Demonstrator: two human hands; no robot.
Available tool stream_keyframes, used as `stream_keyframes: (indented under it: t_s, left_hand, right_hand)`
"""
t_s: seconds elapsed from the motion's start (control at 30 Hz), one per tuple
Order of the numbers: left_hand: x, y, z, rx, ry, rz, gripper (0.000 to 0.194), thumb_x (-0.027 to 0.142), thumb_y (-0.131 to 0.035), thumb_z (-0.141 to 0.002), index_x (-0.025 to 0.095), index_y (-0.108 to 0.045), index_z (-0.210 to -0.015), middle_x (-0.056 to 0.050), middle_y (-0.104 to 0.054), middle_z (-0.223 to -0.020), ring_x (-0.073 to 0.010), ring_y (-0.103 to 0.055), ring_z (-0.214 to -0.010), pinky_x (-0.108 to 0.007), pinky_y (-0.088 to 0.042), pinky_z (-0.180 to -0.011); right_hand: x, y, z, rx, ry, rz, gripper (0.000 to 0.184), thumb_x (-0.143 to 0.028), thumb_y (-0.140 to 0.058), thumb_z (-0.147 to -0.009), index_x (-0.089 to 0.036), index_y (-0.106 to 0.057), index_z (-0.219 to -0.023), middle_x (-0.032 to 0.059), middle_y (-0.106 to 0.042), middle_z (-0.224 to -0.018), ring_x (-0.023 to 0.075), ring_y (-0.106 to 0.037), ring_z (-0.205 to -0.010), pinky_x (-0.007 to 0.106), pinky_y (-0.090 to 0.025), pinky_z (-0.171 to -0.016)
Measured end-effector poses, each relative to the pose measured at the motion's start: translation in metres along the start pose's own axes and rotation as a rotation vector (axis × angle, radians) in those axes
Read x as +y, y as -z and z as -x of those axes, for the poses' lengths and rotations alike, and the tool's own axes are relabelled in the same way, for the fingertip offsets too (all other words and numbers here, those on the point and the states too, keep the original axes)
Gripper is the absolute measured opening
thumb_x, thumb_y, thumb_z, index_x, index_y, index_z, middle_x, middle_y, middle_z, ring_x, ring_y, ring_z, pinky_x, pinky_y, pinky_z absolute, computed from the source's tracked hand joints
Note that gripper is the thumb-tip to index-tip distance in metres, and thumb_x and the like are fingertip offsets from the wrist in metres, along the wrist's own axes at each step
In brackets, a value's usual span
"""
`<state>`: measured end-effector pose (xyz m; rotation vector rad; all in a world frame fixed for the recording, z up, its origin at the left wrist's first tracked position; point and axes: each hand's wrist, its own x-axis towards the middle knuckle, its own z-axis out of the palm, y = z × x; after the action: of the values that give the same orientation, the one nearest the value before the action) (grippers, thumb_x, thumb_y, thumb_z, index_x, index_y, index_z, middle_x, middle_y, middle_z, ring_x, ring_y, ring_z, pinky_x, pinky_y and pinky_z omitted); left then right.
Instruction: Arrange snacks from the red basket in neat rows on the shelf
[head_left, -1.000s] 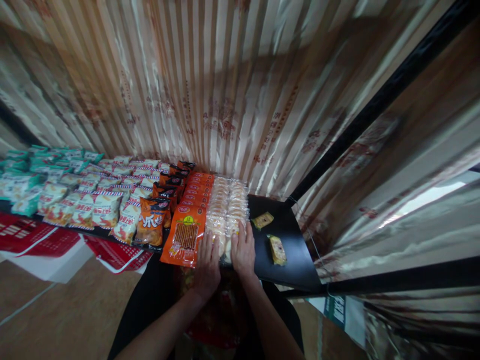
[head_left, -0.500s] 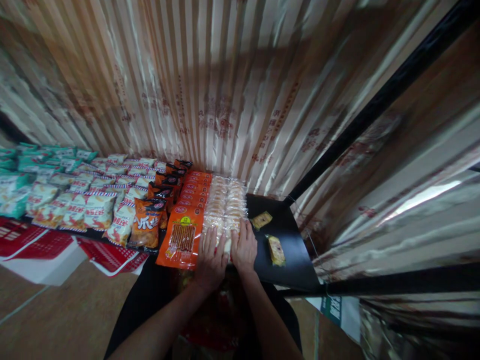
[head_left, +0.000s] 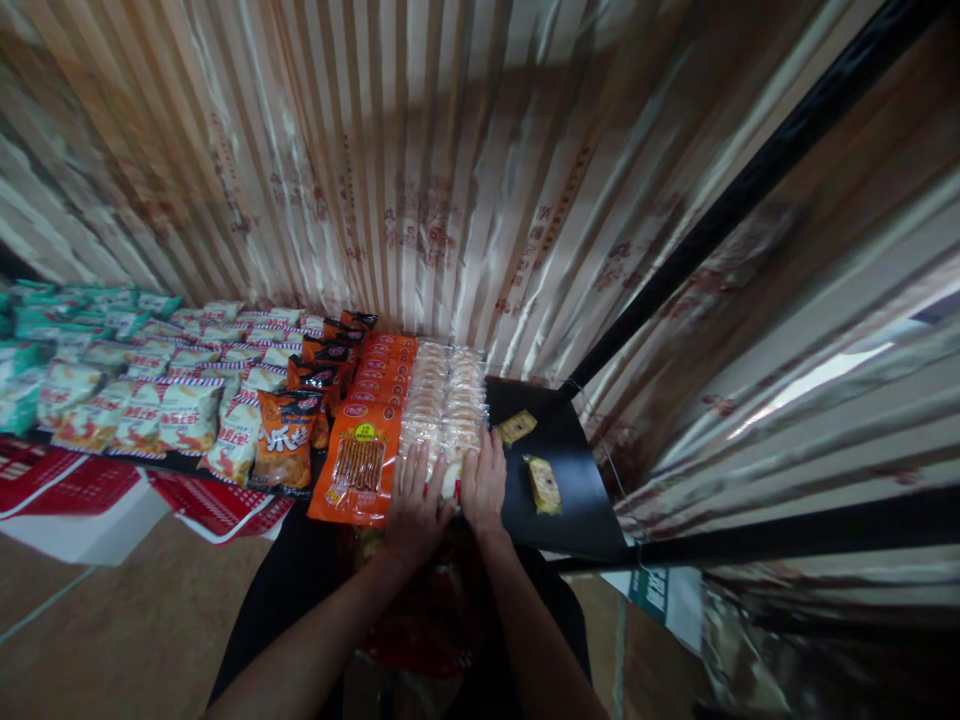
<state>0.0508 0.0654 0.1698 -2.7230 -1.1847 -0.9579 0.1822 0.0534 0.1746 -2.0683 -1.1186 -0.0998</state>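
Both of my hands lie flat on the near end of a row of clear packs of pale round crackers [head_left: 442, 395] on a black table [head_left: 570, 480]. My left hand [head_left: 414, 500] rests with its fingers spread on the left column of packs, right beside an orange pack of brown sticks [head_left: 358, 462]. My right hand [head_left: 484, 480] lies with its fingers stretched out on the right column, at the row's right edge. Neither hand grips anything.
Left of the orange packs run rows of darker orange snack bags [head_left: 283, 450], white-and-red bags [head_left: 180, 415] and green bags [head_left: 45, 330]. Two small yellow packets [head_left: 543, 484] lie on the bare black tabletop at the right. A striped shiny curtain [head_left: 420, 180] hangs behind. Red-printed cartons [head_left: 82, 500] sit below left.
My left hand has moved up from the table's front edge onto the cracker packs and spread its fingers. The view has drifted slightly; my right hand has stayed on the packs.
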Motion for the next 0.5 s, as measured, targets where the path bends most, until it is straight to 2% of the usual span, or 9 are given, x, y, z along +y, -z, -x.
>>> stream_keyframes:
  t_s: [0.1,0.17,0.33,0.5]
  left_hand:
    - [0.001,0.001,0.0,0.014,-0.011,-0.021,0.055,0.04,-0.05,-0.086,0.016,-0.043,-0.135,-0.015,-0.039,-0.144,-0.0318,-0.026,-0.138,-0.055,-0.027,-0.109]
    - [0.0,0.001,0.001,0.041,-0.026,-0.031,0.054,0.039,-0.05,-0.086,0.014,-0.045,-0.134,-0.017,-0.039,-0.143,-0.0328,-0.024,-0.138,-0.054,-0.027,-0.109]
    - [0.002,0.004,0.006,0.055,-0.02,-0.046,0.055,0.037,-0.05,-0.085,0.012,-0.045,-0.134,-0.019,-0.035,-0.145,-0.0351,-0.02,-0.139,-0.054,-0.027,-0.109]
    - [0.008,0.011,0.026,0.009,0.025,-0.068,0.055,0.032,-0.045,-0.086,0.007,-0.041,-0.135,-0.019,-0.033,-0.146,-0.0335,-0.019,-0.139,-0.051,-0.029,-0.109]
  right_hand:
    - [0.005,0.009,0.012,0.084,-0.057,-0.063,0.057,-0.042,-0.023,-0.093,-0.009,-0.036,-0.138,0.0201,-0.038,-0.142,0.0276,-0.031,-0.133,0.049,-0.03,-0.104]
    - [0.009,0.016,0.025,0.117,-0.097,-0.064,0.059,-0.044,-0.026,-0.092,-0.007,-0.037,-0.137,0.0216,-0.04,-0.14,0.0284,-0.033,-0.132,0.049,-0.03,-0.105]
    - [0.021,0.026,0.059,0.05,-0.042,0.006,0.06,-0.049,-0.034,-0.09,-0.007,-0.042,-0.133,0.0214,-0.048,-0.133,0.0289,-0.04,-0.127,0.048,-0.033,-0.102]
    - [0.023,0.021,0.068,0.024,-0.014,0.082,0.07,-0.058,-0.036,-0.087,-0.005,-0.044,-0.131,0.0225,-0.05,-0.13,0.0304,-0.042,-0.124,0.047,-0.035,-0.1]
